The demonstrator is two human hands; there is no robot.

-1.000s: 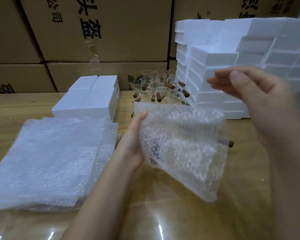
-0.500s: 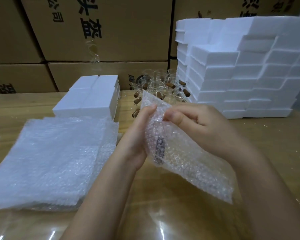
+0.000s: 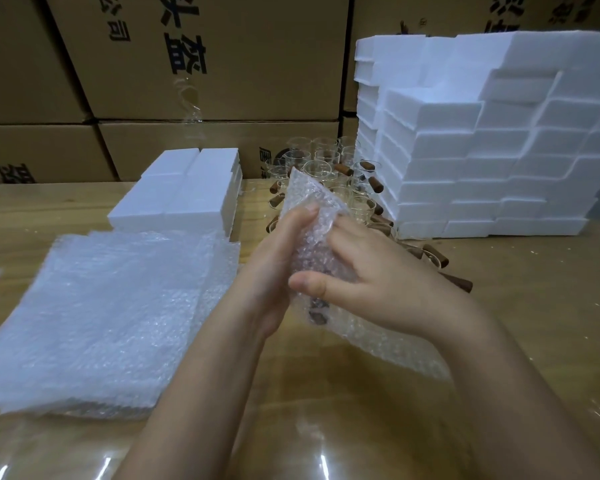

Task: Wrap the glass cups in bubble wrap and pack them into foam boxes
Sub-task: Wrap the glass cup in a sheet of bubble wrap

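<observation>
Both hands hold a bubble wrap sheet (image 3: pixel 314 244) rolled around a glass cup above the table's middle. The cup is mostly hidden; its brown handle (image 3: pixel 317 315) shows through the wrap below my thumbs. My left hand (image 3: pixel 278 261) cups the bundle from the left. My right hand (image 3: pixel 368 275) grips it from the right, thumb across the front. A loose tail of the sheet (image 3: pixel 395 344) trails under my right wrist. Several unwrapped glass cups (image 3: pixel 321 168) with brown handles stand behind the bundle.
A stack of bubble wrap sheets (image 3: pixel 101 317) lies at the left. White foam boxes (image 3: pixel 187 192) sit behind it, and a tall pile of foam boxes (image 3: pixel 482 143) fills the right. Cardboard cartons (image 3: pixel 201 57) wall off the back of the wooden table (image 3: pixel 534 299).
My right hand came down from the air onto the wrap and closed around it. The flat sheet is now rolled tighter around the cup, with its top end sticking up.
</observation>
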